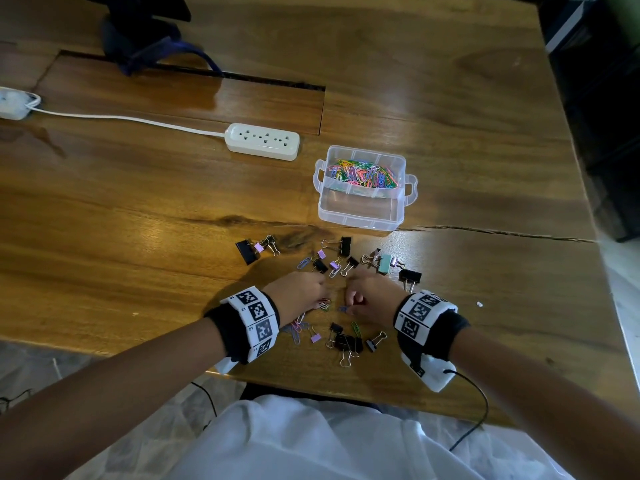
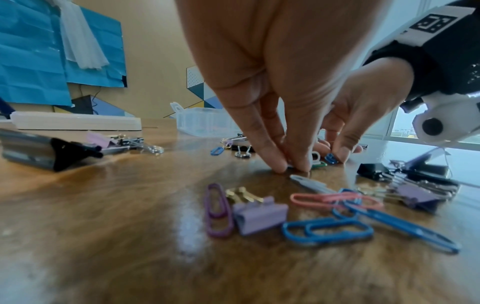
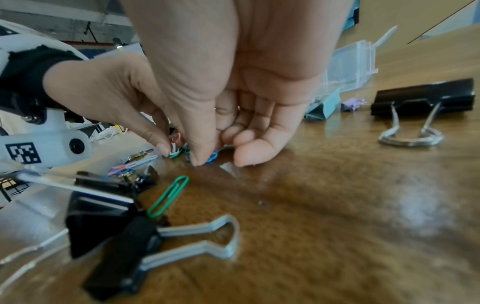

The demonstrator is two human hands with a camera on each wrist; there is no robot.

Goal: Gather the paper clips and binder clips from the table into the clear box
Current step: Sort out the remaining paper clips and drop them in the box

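The clear box (image 1: 360, 216) stands beyond the hands, with several coloured paper clips (image 1: 363, 173) in its far compartment. My left hand (image 1: 323, 303) (image 2: 292, 167) is down at the table, its fingertips pinching small paper clips (image 3: 174, 151), white and green. Just to its right my right hand (image 1: 348, 308) (image 3: 206, 161) pinches a blue paper clip (image 3: 212, 158) (image 2: 331, 158) against the wood. Loose binder clips (image 1: 343, 245) and paper clips (image 1: 297, 329) lie scattered around both hands. A green paper clip (image 3: 168, 196) rests on a black binder clip (image 3: 116, 232) near my right wrist.
A white power strip (image 1: 262, 141) with its cable lies left of the box. A dark bag (image 1: 145, 39) sits at the far edge. The wooden table (image 1: 138, 220) ends close to my body. A large black binder clip (image 3: 423, 96) lies to the right.
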